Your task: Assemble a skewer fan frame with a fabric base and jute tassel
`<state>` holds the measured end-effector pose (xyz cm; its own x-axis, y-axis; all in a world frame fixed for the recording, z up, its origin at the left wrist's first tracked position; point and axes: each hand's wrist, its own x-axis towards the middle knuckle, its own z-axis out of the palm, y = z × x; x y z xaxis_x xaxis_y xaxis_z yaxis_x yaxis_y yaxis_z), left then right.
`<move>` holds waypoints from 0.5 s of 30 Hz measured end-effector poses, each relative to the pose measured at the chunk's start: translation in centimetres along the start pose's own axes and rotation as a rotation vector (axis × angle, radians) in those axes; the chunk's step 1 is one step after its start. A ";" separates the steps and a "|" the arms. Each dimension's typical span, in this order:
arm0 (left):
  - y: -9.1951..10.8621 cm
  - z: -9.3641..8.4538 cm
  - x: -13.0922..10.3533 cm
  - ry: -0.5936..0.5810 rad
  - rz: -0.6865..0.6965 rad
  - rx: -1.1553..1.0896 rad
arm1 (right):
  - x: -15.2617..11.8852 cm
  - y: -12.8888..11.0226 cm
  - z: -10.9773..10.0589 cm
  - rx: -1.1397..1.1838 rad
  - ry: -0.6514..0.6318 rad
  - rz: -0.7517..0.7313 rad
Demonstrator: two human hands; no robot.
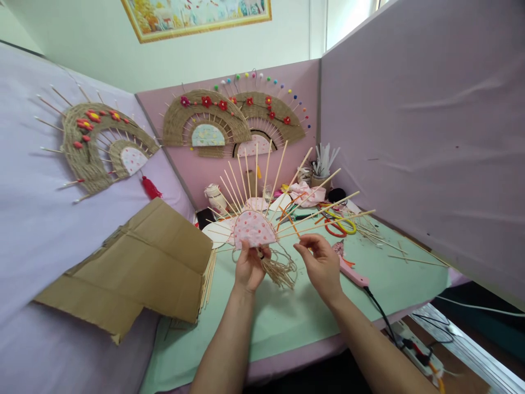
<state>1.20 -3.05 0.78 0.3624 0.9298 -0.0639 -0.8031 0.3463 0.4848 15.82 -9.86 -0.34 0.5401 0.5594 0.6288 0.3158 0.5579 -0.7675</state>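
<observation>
My left hand (249, 268) grips a fan frame by its pink dotted half-circle base (254, 229), thumb in front. Thin wooden sticks (246, 175) spread up and outward from that base, held upright above the table. A loose bundle of jute twine (281, 271) hangs beside the left hand's fingers, with loops trailing right. My right hand (322, 266) is just right of the frame, thumb and forefinger pinched together near the lowest sticks. What lies in that pinch is too fine to make out.
Folded cardboard (139, 262) leans at left. Scissors (337, 224), loose sticks (381, 241) and a cup of white sticks (322, 178) are behind. A pink glue gun (353, 273) lies right, its cord running to a power strip (418, 347). Finished twine fans (205, 117) hang on the partitions.
</observation>
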 end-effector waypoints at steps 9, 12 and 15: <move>-0.4 0.1 -0.5 -0.011 -0.147 -0.020 | 0.0 -1.3 -0.6 0.028 -0.217 -0.017; -0.7 0.1 -0.5 -0.013 -0.192 -0.011 | 0.0 -1.5 -0.4 0.063 -0.285 -0.064; -1.0 0.0 -0.5 -0.016 -0.214 -0.007 | -0.1 -1.7 0.2 0.020 -0.365 -0.036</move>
<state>1.86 -3.84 0.27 0.5324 0.8329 -0.1510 -0.7102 0.5366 0.4558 15.08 -10.80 0.90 0.2138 0.7189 0.6614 0.3121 0.5913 -0.7436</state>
